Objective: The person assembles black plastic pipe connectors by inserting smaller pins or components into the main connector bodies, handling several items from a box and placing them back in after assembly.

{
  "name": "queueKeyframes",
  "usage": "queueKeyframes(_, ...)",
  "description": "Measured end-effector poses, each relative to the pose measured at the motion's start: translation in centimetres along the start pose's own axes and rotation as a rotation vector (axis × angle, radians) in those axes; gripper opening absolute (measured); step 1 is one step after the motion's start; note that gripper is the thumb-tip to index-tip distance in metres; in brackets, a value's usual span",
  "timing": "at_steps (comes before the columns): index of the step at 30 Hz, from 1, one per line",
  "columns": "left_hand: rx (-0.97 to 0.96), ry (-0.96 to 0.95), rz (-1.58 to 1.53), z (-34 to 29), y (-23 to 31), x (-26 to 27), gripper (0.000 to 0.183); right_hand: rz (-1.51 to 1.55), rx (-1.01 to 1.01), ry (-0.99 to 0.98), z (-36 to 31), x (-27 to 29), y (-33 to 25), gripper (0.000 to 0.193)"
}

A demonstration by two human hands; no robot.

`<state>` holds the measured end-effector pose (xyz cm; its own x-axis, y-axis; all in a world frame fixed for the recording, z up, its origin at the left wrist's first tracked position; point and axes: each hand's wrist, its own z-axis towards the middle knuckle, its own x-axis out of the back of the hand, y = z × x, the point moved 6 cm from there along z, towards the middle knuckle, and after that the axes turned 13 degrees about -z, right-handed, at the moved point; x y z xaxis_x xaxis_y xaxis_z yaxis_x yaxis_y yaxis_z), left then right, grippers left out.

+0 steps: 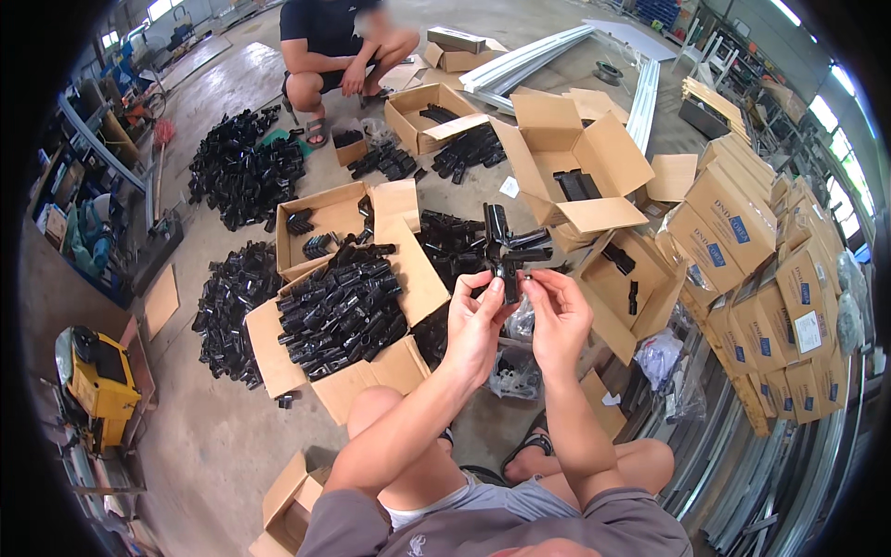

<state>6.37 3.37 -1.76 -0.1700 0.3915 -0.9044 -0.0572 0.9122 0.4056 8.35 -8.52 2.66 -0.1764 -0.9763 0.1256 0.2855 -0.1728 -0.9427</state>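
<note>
A glossy black pipe connector [497, 227] with several tube arms is gripped in my left hand [475, 327], thumb pressed near its centre. Close to its right side, my right hand [559, 320] pinches a small shiny piece [527, 276], too small to name surely. Behind and below the connector lie more black connectors [445, 232], partly hidden by my hands. Clear plastic bags [515, 373] lie below my hands, and what they contain cannot be made out.
An open carton [418, 364] heaped with black connectors stands to my left, beside loose black piles [246, 172]. Open cartons [608, 158] are ahead and right. Stacked sealed boxes [724, 232] and metal profiles [742, 483] line the right. Another person [320, 56] squats ahead; a yellow machine [97, 385] stands left.
</note>
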Motion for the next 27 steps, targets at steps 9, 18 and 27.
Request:
queueKeyframes(9, -0.143, -0.022, 0.086, -0.5, 0.7, -0.3, 0.024, 0.003, -0.052, 0.081, -0.5, -1.6, 0.8, 0.012)
queueKeyframes(18, -0.223, -0.040, 0.119, -0.8, 1.2, -0.5, 0.022, 0.158, -0.161, 0.046, -0.6, -2.0, 1.6, 0.014)
queueKeyframes(27, -0.244, -0.071, 0.115, -0.9, 1.1, -0.8, 0.022, 0.218, -0.213, -0.044, -0.7, -1.4, 1.1, 0.017)
